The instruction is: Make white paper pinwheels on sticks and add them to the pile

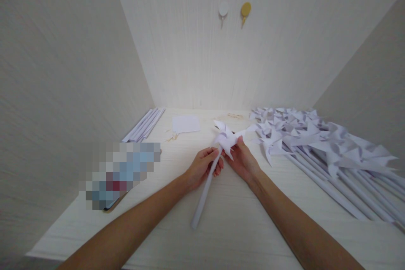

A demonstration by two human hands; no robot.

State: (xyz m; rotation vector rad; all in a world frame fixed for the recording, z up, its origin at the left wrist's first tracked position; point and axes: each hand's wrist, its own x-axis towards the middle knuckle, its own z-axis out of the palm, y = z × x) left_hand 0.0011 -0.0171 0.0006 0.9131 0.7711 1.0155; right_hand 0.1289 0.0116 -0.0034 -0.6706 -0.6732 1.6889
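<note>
Over the middle of the white table, a white paper pinwheel [225, 138] is held between both hands, its rolled paper stick [206, 190] slanting down toward me. My left hand [202, 166] is closed around the top of the stick, just under the pinwheel's head. The fingers of my right hand [242, 160] grip the head by its right side, thumb on a blade. Part of the right fingers is hidden behind the paper. To the right lies a pile of similar paper pinwheels [303, 135], with their sticks pointing toward me.
Rolled paper sticks [145, 124] lie at the back left, beside a flat white paper sheet [186, 124]. Small beige pieces [173, 137] lie near the sheet. A pixelated object [126, 177] rests at the left. Walls enclose three sides; two hooks [246, 9] hang on the back wall.
</note>
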